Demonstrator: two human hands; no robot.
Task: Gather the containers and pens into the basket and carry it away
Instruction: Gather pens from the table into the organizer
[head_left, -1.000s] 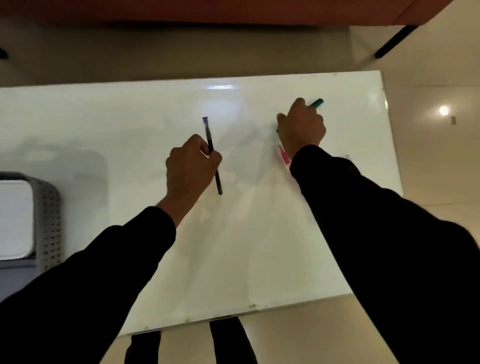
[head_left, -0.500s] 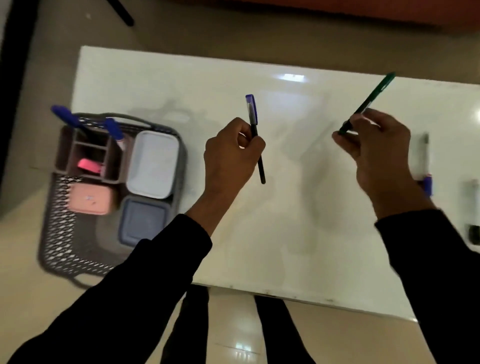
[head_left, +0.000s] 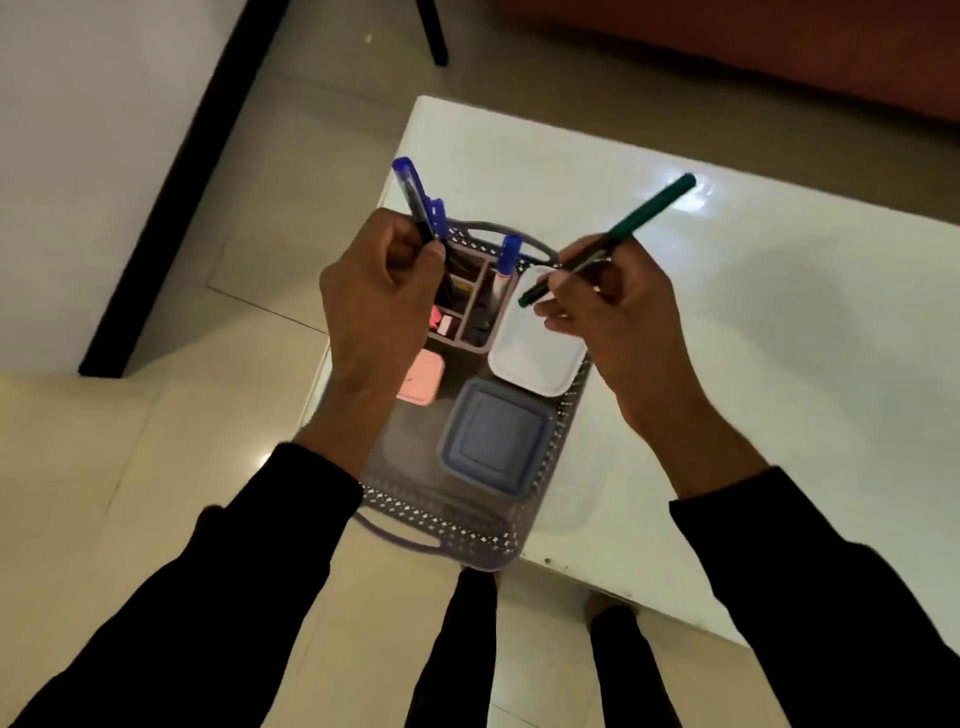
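Basket (head_left: 457, 525) sits at the near left corner of the white desk (head_left: 753, 338), its near end hanging over the edge. Inside lie a white container (head_left: 535, 358), a blue-grey container (head_left: 493, 441) nearer the person, a pink container (head_left: 423, 384) and a divided organizer (head_left: 472, 312) with a blue-capped pen (head_left: 506, 260) standing in it. The left hand (head_left: 379, 317) hovers over the organizer, its grip pinched on a dark pen (head_left: 410, 192) with a blue cap pointing up and away; a second blue cap shows just beside it. The right hand (head_left: 618, 317) is above the white container, its grip pinching a green pen (head_left: 623, 228) that slants from the fingertips up toward the far right. Both sleeves are black.
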